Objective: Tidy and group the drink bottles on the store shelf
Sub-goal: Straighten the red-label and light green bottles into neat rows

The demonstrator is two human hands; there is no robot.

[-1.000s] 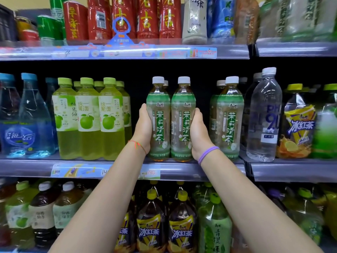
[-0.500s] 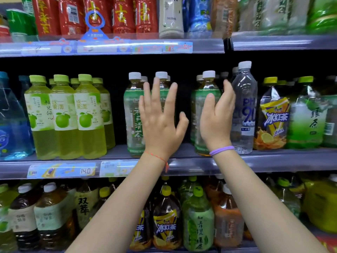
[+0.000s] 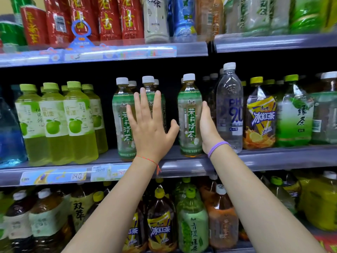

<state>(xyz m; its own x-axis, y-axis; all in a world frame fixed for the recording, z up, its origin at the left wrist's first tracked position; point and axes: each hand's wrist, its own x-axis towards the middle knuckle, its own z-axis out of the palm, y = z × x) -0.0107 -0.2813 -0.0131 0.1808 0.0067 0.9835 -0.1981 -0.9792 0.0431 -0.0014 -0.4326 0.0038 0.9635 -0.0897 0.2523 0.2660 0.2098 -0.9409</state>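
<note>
While the lone tea bottle (image 3: 189, 115) stands apart from its two fellows (image 3: 125, 121) on the middle shelf (image 3: 273, 157), the step in hand looks like closing that gap. The left hand (image 3: 149, 128) is spread flat, fingers straight, over the pair, holding nothing; it should brace them so they do not tip. The right hand (image 3: 207, 128) lies edge-on against the lone bottle's right side, between it and the water bottle (image 3: 229, 106); its fingers seem straight, though they are partly hidden. Push low on the body, slowly, to slide it left upright. Half a second ago the right hand was raised in front of this bottle; now it has dropped beside it, and the left has settled lower.
</note>
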